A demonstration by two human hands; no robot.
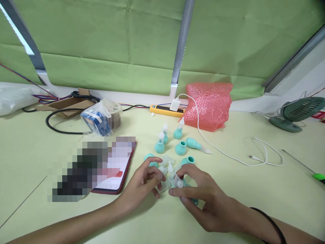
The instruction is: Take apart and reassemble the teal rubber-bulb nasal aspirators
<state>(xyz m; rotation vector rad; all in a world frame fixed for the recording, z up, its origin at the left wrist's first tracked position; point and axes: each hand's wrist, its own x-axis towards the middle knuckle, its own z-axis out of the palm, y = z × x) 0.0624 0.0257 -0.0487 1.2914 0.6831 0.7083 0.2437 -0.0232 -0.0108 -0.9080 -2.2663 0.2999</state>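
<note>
Between the thumb and forefinger of my right hand [200,193] is a small clear plastic nozzle connector [178,182]. My left hand [146,178] is beside it, fingers loosely curled and apart, over a cluster of clear and white plastic tips [170,166]. Nothing shows gripped in the left hand, though its fingers hide part of the cluster. Just beyond stand teal rubber bulbs, one open-topped bulb [180,148] and several with clear tips, such as this tipped bulb [159,146]. A teal bulb with a long tip [194,143] lies on its side.
A phone [115,176] lies left of my hands. Behind are a bagged blue box [98,120], a cardboard box [68,106], a yellow power strip [166,111] and a red bubble-wrap bag [209,106]. To the right are a white cable [235,160], a green fan [302,110] and a screwdriver [302,162].
</note>
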